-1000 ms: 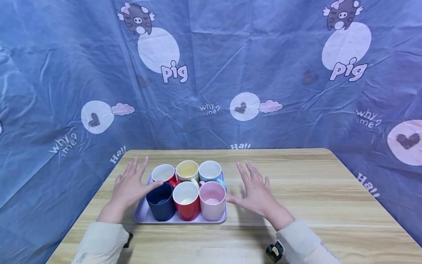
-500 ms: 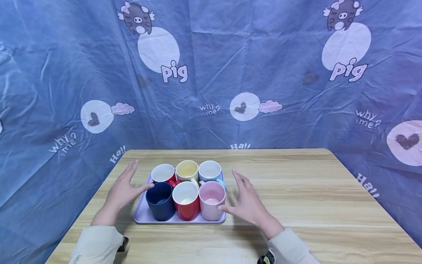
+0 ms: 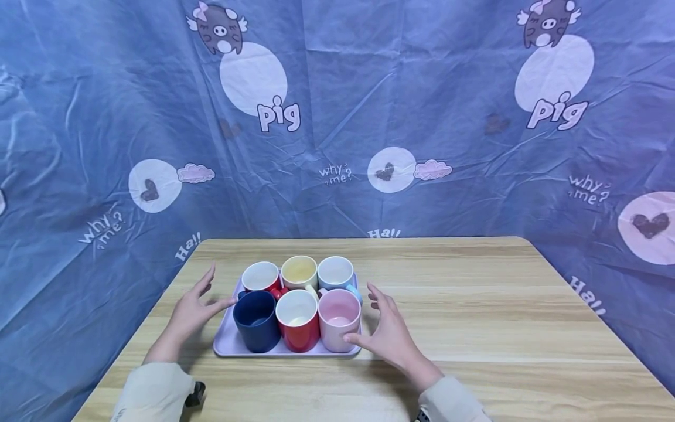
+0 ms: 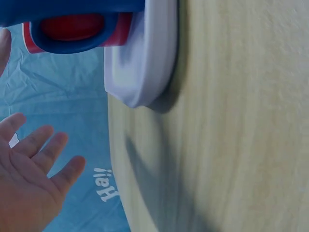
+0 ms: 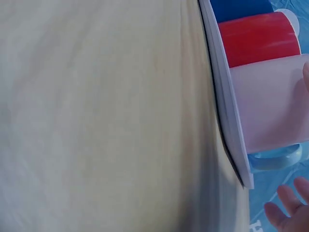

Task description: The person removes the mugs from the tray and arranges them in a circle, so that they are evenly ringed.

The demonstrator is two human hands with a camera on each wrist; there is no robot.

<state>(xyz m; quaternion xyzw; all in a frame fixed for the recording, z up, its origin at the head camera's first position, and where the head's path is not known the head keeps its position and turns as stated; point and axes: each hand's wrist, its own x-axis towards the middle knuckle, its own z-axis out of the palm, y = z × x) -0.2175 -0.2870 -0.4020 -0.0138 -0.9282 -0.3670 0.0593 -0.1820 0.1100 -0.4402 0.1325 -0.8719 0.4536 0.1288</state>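
A lilac tray [image 3: 225, 341] on the table bears several mugs in two rows. Along the front stand a navy mug [image 3: 257, 331], a red mug [image 3: 302, 338] and a pink mug [image 3: 333, 335]. Behind them are another red mug [image 3: 261, 275], a pale yellow mug [image 3: 299, 272] and a light blue mug [image 3: 336, 273]. My left hand [image 3: 188, 316] hovers left of the tray, fingers spread, thumb pointing at the navy mug. On the other side my right hand [image 3: 390, 335] has its thumb before the pink mug and its fingers apart from it; whether the thumb touches is unclear.
The wooden table [image 3: 474, 310] extends well to the right of the tray. A blue patterned cloth [image 3: 337, 117] hangs behind and along both sides.
Both hands have come down toward the table. The right hand has moved left, its thumb now before the pink mug; the left has drawn slightly left. Tray and mugs look unmoved.
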